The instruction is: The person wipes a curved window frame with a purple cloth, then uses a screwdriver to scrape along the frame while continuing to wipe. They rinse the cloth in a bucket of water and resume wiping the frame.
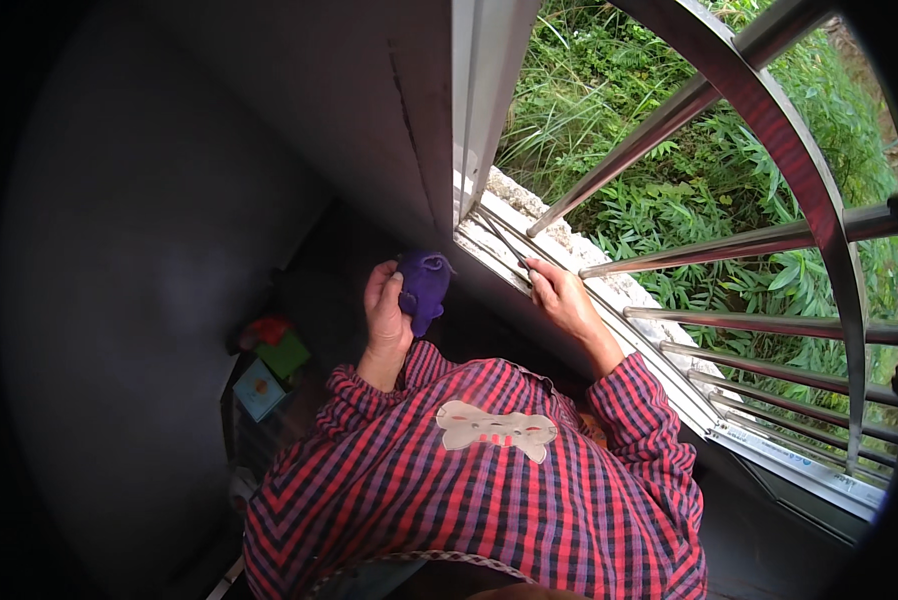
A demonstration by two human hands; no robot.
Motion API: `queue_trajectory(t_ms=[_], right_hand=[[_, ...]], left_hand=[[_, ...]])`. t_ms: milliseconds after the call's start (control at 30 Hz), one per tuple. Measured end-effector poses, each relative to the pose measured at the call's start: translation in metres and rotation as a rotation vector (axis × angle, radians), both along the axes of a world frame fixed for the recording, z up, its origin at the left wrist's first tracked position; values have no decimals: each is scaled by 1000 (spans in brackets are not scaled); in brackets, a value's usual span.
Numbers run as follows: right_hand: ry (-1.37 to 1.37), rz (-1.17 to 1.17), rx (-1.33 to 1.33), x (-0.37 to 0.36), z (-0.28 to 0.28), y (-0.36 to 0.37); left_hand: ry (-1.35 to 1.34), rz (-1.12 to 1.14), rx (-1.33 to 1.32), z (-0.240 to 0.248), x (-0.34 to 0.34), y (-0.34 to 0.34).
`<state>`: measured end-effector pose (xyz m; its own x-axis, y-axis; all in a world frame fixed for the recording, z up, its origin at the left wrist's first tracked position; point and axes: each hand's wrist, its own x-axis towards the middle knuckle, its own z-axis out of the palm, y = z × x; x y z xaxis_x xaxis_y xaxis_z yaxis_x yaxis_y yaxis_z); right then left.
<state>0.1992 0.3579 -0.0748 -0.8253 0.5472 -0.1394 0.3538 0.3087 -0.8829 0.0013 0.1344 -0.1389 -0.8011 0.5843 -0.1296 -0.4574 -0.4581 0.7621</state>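
Note:
A bunched purple cloth (427, 292) is gripped in my left hand (384, 318), thumb on top, held up in front of my chest and apart from the window. My right hand (569, 308) is at the window sill (605, 296), its fingers pinched on the end of a thin dark stick (503, 237). From my fingertips the stick slants away to the far left, lying along the track of the window frame. Its exact kind cannot be made out.
Metal bars (709, 251) and a curved metal band (795, 130) stand outside the window, with green plants (659, 190) beyond. The white window frame (479, 110) rises at the far end, beside a grey wall (299, 90). Low on the left are a green item (285, 354) and a light-blue item (260, 390).

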Motion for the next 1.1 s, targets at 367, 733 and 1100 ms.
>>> queue_trajectory(t_ms=[367,733,1100], right_hand=[[541,-345,-1119,-21,29,-49],[1015,-427,-1379,-81,27,-33],[392,-137,-967,1,51,-48]], left_hand=[[11,-27,2,6,1,0],[16,41,-11,9,8,-7],[-42,-38,43,14,8,-4]])
